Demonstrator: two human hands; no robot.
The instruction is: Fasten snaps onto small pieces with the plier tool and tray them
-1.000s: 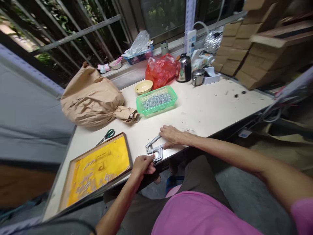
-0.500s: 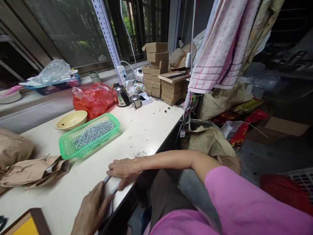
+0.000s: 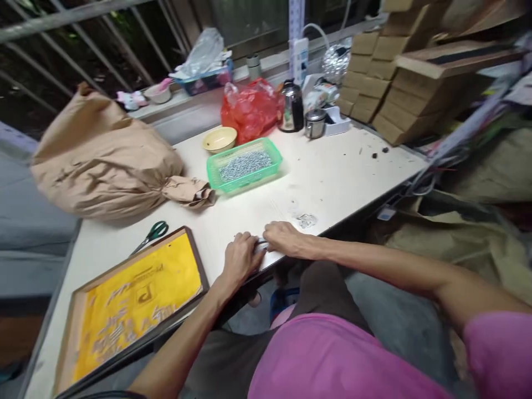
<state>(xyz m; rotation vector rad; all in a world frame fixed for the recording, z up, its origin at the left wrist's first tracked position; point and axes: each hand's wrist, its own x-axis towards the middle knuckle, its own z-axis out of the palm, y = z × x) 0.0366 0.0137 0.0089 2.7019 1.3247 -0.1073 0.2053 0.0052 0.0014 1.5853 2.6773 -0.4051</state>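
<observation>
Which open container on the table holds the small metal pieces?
The green mesh basket, full of grey metal pieces. The yellow bowl just behind it looks empty.

Soft, even light lies on the pale desk [image 3: 341,172], the brightest surface. There are only small glints on the kettle [image 3: 291,105] and red bag [image 3: 249,108]. Shadows under the sack [image 3: 100,160] and basket [image 3: 244,165] are faint. The window [image 3: 245,19] behind is dim. The left hand [image 3: 241,256] and right hand [image 3: 285,238] look fairly sharp. Motion blur smears the right edge, and the wide lens bends the bars [image 3: 83,50] at upper left.
</observation>
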